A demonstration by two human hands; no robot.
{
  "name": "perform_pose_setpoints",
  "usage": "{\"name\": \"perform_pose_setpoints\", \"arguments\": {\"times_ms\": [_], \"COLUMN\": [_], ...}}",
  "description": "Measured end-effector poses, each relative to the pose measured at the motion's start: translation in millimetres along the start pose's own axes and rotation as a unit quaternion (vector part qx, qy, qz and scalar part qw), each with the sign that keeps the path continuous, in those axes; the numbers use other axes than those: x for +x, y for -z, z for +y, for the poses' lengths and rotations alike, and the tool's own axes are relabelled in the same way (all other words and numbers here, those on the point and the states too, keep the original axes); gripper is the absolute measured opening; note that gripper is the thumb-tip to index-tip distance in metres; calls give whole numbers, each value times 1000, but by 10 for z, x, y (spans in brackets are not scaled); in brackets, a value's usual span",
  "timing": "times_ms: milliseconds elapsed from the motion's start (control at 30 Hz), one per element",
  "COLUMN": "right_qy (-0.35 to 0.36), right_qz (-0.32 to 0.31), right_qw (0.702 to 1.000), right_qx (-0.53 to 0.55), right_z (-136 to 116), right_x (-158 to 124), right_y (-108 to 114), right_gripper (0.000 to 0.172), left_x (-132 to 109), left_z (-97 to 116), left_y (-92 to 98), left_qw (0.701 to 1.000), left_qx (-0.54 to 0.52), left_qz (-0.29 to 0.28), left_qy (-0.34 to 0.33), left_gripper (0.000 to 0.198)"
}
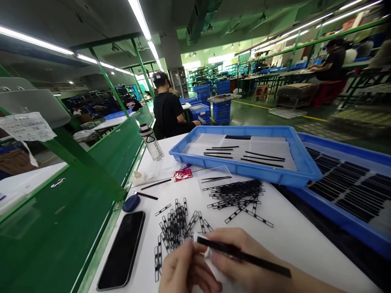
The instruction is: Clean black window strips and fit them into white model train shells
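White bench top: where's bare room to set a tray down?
Widest patch: the white tabletop right of the black strip pile, below the front rim of the blue tray and beside the right hand. Crowded: left of that, around the second strip pile and the phone.

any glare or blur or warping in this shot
Head view: ceiling light tubes glare white, the wide lens bows the green bench edge, the floor at far right smears into blur, and the black strip stays fairly sharp.
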State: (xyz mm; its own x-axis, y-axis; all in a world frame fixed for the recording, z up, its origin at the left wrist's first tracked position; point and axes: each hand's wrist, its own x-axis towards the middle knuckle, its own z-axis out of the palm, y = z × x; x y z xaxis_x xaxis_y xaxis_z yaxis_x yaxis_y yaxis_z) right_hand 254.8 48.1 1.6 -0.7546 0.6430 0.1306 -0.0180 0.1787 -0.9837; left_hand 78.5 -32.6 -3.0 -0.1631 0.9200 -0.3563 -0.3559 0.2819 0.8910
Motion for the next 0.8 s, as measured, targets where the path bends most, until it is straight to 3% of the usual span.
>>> {"name": "perform_pose_setpoints", "arguments": {"times_ms": [100, 233, 433, 533, 700, 800], "right_qy": [-44, -91, -17, 30, 108, 112], "right_qz": [1, 58, 35, 53, 77, 68], "right_qw": [998, 994, 999, 998, 989, 990], "right_qx": [41, 22, 31, -12, -60, -53], "right_z": [-25, -15, 38, 42, 70, 78], "right_x": [-55, -81, 5, 26, 19, 7], "right_y": [46, 70, 70, 78, 60, 53], "right_gripper": [45, 60, 35, 25, 18, 16], "left_x": [38, 10, -57, -83, -92, -85], "left_z": [111, 239, 200, 176, 161, 162], "left_y": [31, -52, -162, -184, -202, -200], "left_qw": [995, 992, 994, 994, 994, 993], "left_qx": [-90, -82, -53, -54, -35, -31], "left_qz": [27, 92, 93, 85, 101, 106], "left_qy": [22, -40, -37, -36, -37, -33], "left_gripper": [60, 49, 46, 46, 43, 42]}}
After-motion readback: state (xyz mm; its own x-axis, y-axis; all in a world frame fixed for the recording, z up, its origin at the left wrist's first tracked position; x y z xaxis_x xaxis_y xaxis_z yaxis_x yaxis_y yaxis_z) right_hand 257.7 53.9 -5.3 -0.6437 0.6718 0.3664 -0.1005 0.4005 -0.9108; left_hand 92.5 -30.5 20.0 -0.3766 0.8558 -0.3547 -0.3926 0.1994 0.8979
